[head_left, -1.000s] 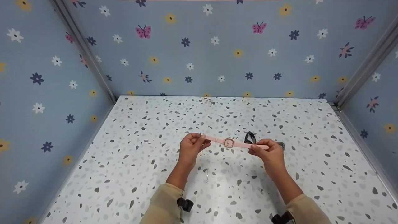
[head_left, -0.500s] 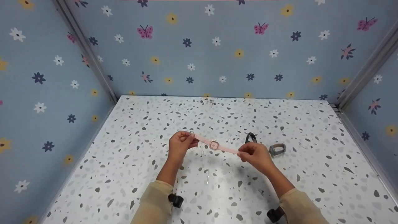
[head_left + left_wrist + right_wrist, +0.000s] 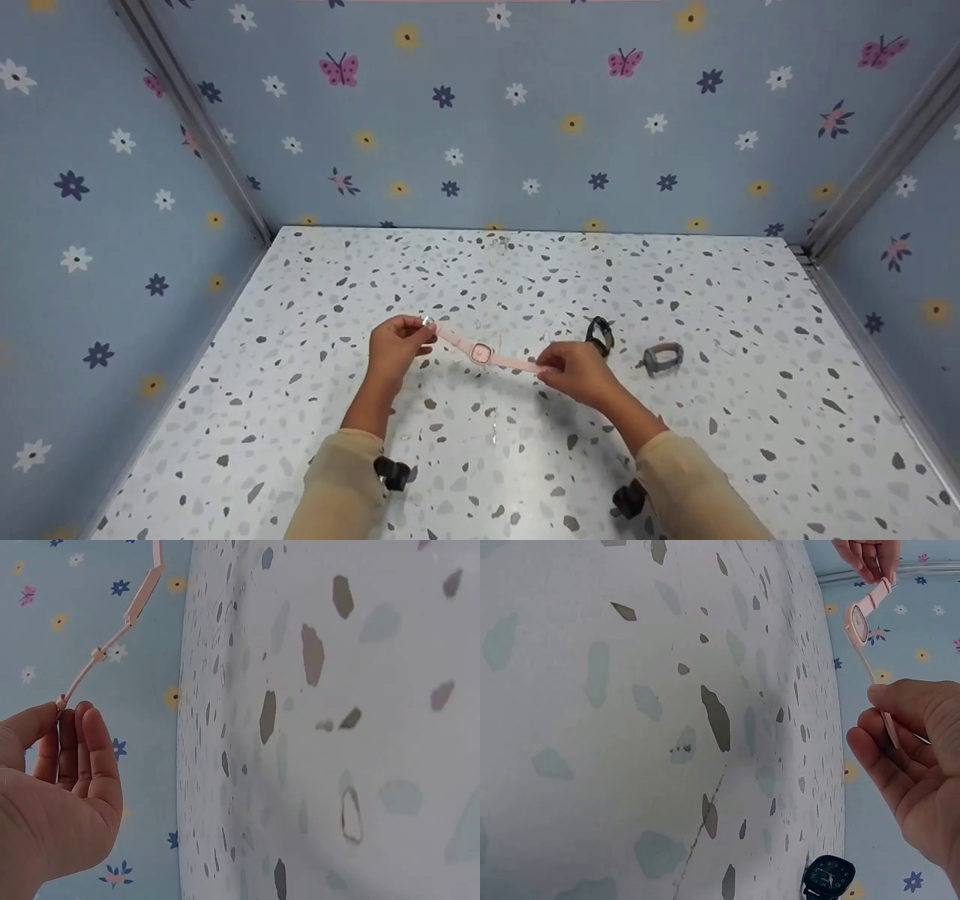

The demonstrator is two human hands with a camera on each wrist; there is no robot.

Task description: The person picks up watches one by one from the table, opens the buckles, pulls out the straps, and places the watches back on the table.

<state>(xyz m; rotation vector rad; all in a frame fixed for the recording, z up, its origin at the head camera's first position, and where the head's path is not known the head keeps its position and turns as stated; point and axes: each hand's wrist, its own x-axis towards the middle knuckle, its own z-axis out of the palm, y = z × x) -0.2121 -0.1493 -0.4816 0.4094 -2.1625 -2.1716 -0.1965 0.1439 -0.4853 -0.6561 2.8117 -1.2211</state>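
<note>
A pink wristwatch (image 3: pixel 481 353) with a squarish dial is stretched between both hands above the table, its strap unfastened and sagging slightly in the middle. My left hand (image 3: pixel 396 351) pinches the buckle end between thumb and fingers; in the left wrist view the strap (image 3: pixel 81 680) rises from those fingertips. At the other end, my right hand (image 3: pixel 581 373) pinches the free strap end, whose tip pokes out below the thumb in the right wrist view. Just beyond the right hand stands a black wristwatch (image 3: pixel 600 336), its dark dial (image 3: pixel 830 875) showing in the right wrist view.
To the right of the black watch, a grey wristwatch (image 3: pixel 663 359) lies on its side with its strap closed in a loop. The white speckled table (image 3: pixel 360 270) is bounded by blue flowered panels (image 3: pixel 480 112) at the back and both sides.
Both hands have moved left with the pink watch stretched between them. The right hand now pinches nearer the strap's tip, and the grey watch, formerly mostly hidden behind it, is in full view.
</note>
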